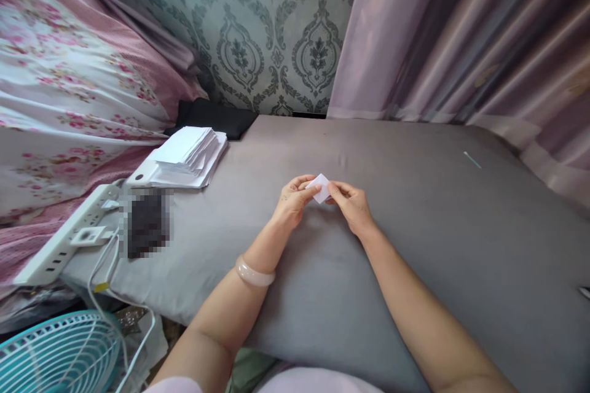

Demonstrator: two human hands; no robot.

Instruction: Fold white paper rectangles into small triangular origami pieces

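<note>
Pinching a small white paper (323,185) two-handed

Holding the paper point-up toward twelve o'clock, over grey cloth (437,227). Gripping at nine o'clock with left hand (292,199) nearly closed, thumb across the face, fingers curled behind. Gripping at three with right hand (353,202), likewise nearly closed, thumb on the edge. Noting around the paper: white stick (472,159) near three, teal fan (64,347) at eight, paper stack (191,156) past nine, black item (224,120) at ten.
</note>
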